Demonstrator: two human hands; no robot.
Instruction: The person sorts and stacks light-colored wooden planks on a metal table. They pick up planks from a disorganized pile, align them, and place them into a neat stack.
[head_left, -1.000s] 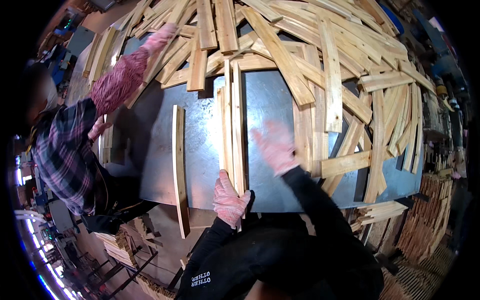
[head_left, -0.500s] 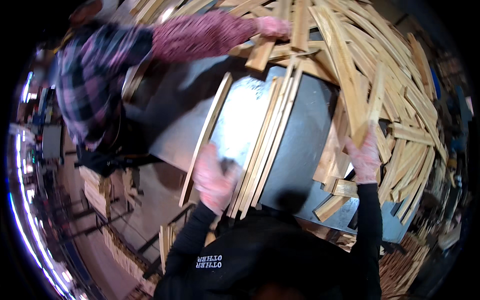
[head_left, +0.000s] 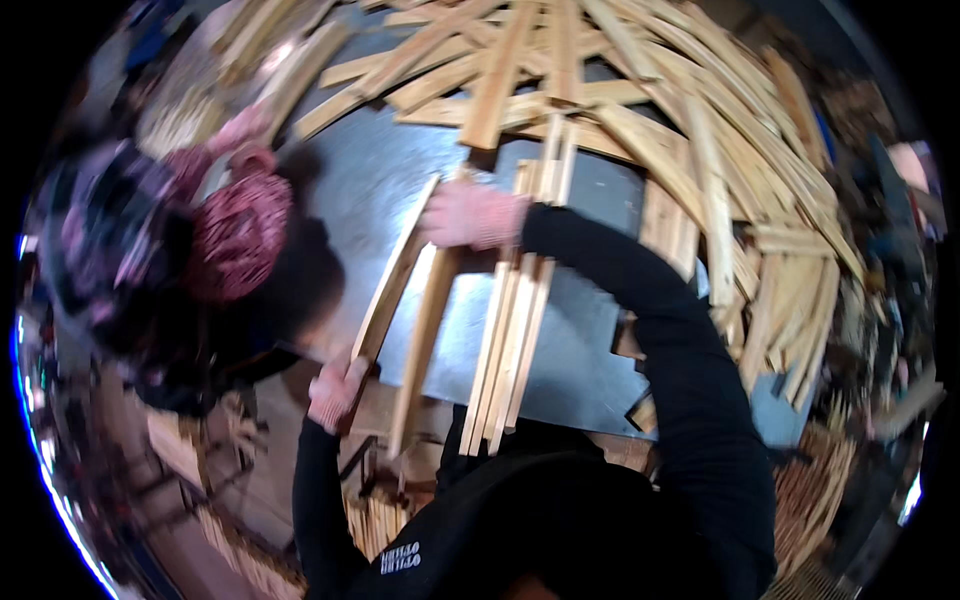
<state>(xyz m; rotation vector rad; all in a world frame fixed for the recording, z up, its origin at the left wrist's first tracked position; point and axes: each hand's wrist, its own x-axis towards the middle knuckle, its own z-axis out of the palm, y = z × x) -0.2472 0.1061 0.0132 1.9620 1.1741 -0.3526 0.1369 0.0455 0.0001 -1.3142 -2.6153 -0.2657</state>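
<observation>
Here, gripping the left board [head_left: 392,295] at the desk's [head_left: 590,335] near edge with clamped fingers of the left hand [head_left: 335,392]. Likewise clamping the second board [head_left: 424,350], overhanging that edge, in the right hand [head_left: 470,217].

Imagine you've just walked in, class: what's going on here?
A person's left hand grips the near end of one board; the right hand lies across a second board near its far end, its grip unclear. To the right, narrow strips lie side by side on the metal table. Loose boards are heaped beyond, and a co-worker is at the left.
</observation>
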